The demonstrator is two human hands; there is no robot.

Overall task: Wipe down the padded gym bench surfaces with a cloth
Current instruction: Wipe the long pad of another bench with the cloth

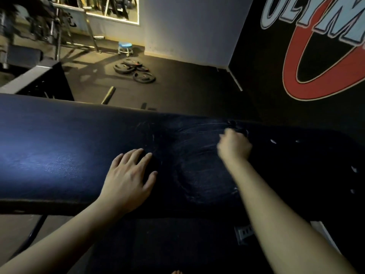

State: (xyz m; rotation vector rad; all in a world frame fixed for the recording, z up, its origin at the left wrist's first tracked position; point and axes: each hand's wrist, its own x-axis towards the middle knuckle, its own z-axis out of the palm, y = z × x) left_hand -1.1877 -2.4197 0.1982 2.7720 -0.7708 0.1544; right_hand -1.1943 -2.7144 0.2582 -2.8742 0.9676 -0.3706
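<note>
**While one hand braces, the other wipes a padded gym bench**

As the head-worn camera looks down, a long, dark navy padded gym bench [59, 147] runs across the view from left to right. Light gleams on its left part. Its right part lies in deep shadow.

A bare left hand [128, 175] lies flat on the pad, palm down, with its fingers straight and spread. Its grip is apart and holds nothing. It sits about midway along the bench, nearer the near edge than the far one.

A bare right hand [234, 146] is further right, close to the far edge and well apart from the left hand. It is blurred. Its fingers are curled into a fist, and the grip is clamped on a dark cloth [238, 129]. This cloth shows only as a small black bunched shape just beyond the knuckles, against the pad at the far edge. Dim light hides its detail.

Pale curved wipe streaks [197, 147] mark the pad between the two hands and reach toward the near edge.

Beyond the far edge, several black weight plates [134, 71] lie in a loose pile on the dark rubber floor [187, 86]. Behind them, a small round stool with a blue seat [125, 47] stands near a pale wall [187, 26]. A black wall with large red and pale blue lettering [316, 56] fills the upper right.
</note>
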